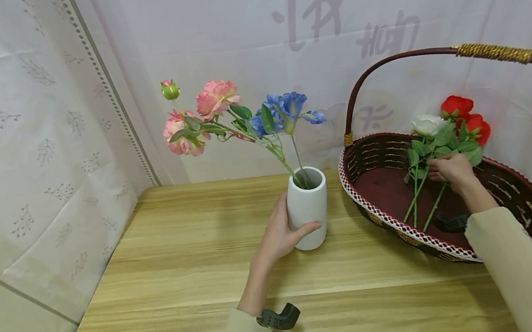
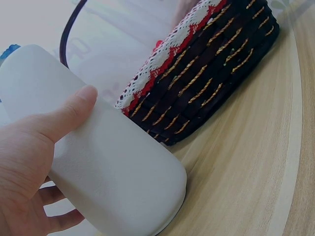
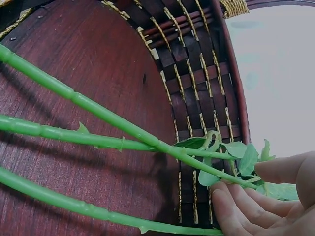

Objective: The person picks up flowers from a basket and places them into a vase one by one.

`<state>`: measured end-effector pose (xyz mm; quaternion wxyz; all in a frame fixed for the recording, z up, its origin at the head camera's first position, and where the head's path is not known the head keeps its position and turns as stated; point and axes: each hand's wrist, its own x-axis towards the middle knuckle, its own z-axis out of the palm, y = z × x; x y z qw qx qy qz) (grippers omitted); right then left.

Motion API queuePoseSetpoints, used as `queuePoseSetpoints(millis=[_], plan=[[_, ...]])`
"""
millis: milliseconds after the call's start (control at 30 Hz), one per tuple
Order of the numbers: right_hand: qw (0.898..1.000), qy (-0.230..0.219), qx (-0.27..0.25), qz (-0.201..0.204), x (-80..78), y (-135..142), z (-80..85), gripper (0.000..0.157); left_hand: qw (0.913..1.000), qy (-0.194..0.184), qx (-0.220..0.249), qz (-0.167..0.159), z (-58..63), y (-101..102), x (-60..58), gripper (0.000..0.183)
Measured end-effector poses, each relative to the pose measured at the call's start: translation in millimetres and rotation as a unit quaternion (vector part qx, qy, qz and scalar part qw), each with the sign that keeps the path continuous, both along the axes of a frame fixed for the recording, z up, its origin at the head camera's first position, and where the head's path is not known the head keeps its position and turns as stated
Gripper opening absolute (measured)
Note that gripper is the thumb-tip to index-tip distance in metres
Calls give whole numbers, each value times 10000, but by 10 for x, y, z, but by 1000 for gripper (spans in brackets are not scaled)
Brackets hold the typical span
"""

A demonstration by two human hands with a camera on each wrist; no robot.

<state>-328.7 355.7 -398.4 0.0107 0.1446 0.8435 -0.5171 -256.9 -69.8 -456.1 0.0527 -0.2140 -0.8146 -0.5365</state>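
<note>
My left hand (image 1: 280, 232) grips a white cylindrical vase (image 1: 309, 211) from its left side, thumb across the front. The vase stands upright on the table; in the left wrist view the thumb lies along its white wall (image 2: 123, 167). Pink flowers (image 1: 217, 98) lean out of it to the left, with a blue flower (image 1: 284, 112) beside them. Inside the basket, my right hand (image 1: 452, 171) holds a green rose stem (image 3: 211, 169) between thumb and fingers, just below the leaves. A white rose (image 1: 427, 125) and red roses (image 1: 462, 105) lie there; which bloom the held stem carries is unclear.
A dark woven basket (image 1: 380, 217) with lace trim and a tall arched handle (image 1: 389, 59) stands on the right of the wooden table (image 1: 182, 257). Patterned curtains (image 1: 226, 29) hang behind and at the left. Other thorny stems (image 3: 49, 130) lie over the basket's floor.
</note>
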Motion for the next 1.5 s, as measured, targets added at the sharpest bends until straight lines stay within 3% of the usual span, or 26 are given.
queuePoseSetpoints(millis=[733,1167,1267,1400,1500], plan=[[9959,180,-502,-736,-25,-28,-56,50,10000,69,38,32,-11,-28,24,97],[9908,344,-1076,-746,41,-23,71,39,9999,91,44,42,2,-9,17,99],[9841,532,-1577,-616,58,-14,96,41,9999,114,32,26,3,-3,11,99],[9680,894,-2289,-500,63,-15,115,47,10000,92,29,5,9,2,15,99],[9592,1286,-2489,-373,56,-41,127,58,10000,49,53,5,15,1,24,98]])
